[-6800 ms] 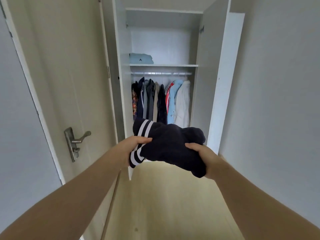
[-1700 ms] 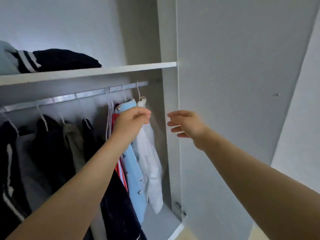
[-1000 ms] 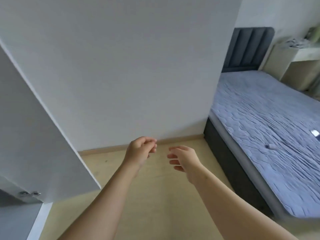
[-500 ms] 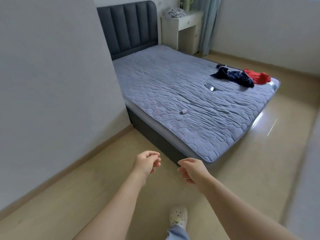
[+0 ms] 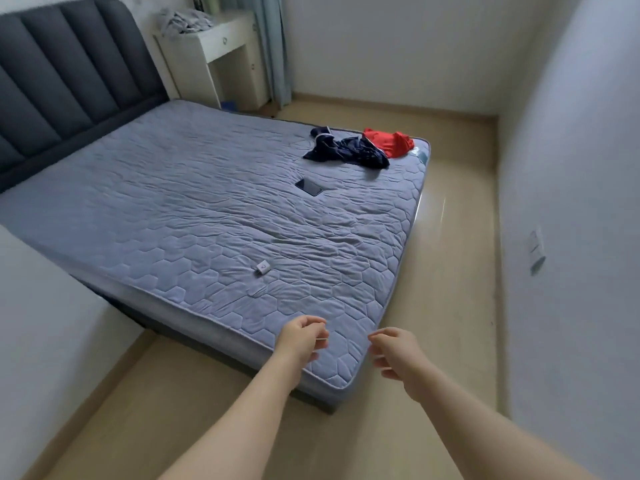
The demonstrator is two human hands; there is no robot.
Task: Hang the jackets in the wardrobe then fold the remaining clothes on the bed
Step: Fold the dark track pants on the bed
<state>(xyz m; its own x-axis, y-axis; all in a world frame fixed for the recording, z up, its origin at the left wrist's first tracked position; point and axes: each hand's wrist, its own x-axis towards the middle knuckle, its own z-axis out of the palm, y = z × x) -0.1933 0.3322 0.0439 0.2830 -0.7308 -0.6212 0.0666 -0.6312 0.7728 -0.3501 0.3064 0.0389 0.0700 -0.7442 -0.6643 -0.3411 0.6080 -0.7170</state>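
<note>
A bed [image 5: 180, 216] with a grey-blue quilted cover fills the middle of the view. At its far right corner lie a crumpled dark navy garment [image 5: 346, 152] and a red garment [image 5: 389, 143], touching each other. My left hand [image 5: 301, 341] hovers over the bed's near corner, fingers loosely curled, holding nothing. My right hand [image 5: 394, 351] hangs just past that corner, also loosely curled and empty. Both hands are far from the clothes.
A dark phone [image 5: 309, 187] and a small white object [image 5: 262, 268] lie on the cover. A dark padded headboard [image 5: 65, 77] stands at the left, a white bedside desk [image 5: 221, 53] behind. Wooden floor [image 5: 450, 237] runs along the bed's right side beside a white wall.
I put the navy striped garment on the wardrobe shelf, then turned from the wardrobe to the bed. The bed is closer now. Both hands stay empty.
</note>
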